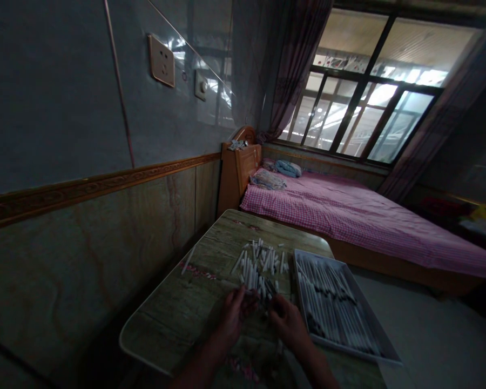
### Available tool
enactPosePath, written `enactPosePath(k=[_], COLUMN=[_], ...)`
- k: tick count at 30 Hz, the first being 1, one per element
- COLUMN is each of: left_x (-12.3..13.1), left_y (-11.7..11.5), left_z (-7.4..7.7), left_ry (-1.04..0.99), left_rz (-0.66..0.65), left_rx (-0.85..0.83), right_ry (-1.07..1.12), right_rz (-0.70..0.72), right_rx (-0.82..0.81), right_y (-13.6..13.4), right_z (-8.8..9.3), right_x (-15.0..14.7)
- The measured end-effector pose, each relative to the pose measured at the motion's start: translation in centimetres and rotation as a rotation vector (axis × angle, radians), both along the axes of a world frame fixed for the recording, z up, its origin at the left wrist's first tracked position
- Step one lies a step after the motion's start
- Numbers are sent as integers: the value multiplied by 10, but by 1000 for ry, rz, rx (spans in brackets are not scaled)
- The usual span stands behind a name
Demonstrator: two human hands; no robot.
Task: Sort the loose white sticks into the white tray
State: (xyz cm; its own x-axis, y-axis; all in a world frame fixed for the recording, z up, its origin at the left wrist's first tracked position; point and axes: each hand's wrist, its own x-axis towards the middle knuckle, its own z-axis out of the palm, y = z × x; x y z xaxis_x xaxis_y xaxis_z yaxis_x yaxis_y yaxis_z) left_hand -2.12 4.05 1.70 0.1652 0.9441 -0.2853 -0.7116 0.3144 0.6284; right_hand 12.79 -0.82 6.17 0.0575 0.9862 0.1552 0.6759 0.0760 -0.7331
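Observation:
My left hand (pixel 234 310) is at the near edge of a loose pile of white tubes (pixel 251 273), its fingers curled together. Something small and pale shows at its fingertips, too dim to name. Close by on the right, my right hand (pixel 285 320) is closed in a pinch, and what its fingers hold is hidden. Short white pieces and a few dark ones lie mixed in the pile just beyond both hands. Right of my right hand, a shallow white tray (pixel 372 319) holds rows of long, thin white sticks that look like pens, with dark parts among them.
The hands work over a small wood-patterned table (pixel 166 319) with a pale rim. One white stick (pixel 188 259) lies alone near its left edge. A tiled wall (pixel 154 227) runs along the left. Beyond the table is a bed (pixel 328 208) with a pink checked cover.

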Motion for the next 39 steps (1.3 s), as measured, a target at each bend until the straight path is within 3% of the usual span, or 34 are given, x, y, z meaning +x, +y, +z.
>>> enactPosePath(k=[6, 15, 23, 28, 32, 34, 39], left_x=[0, 0, 4, 3, -4, -6, -8], left_y=[1, -2, -5, -7, 0, 3, 6], left_z=[-3, 7, 4, 4, 3, 2, 1], left_ry=[23, 17, 146, 120, -61, -119, -158], left_rz=[-3, 33, -48, -105, -40, -14, -20], left_rx=[29, -2, 74, 115, -15, -98, -154], right_ry=[-145, -239, -404, -164, 65, 21, -407], right_rz=[-20, 0, -6, 65, -52, -108, -70], right_rx=[-31, -29, 1, 71, 163, 112, -172], right_y=[-2, -2, -8, -6, -6, -10, -35], right_z=[8, 12, 25, 29, 23, 20, 11], right_x=[-1, -4, -7, -15, -9, 0, 22])
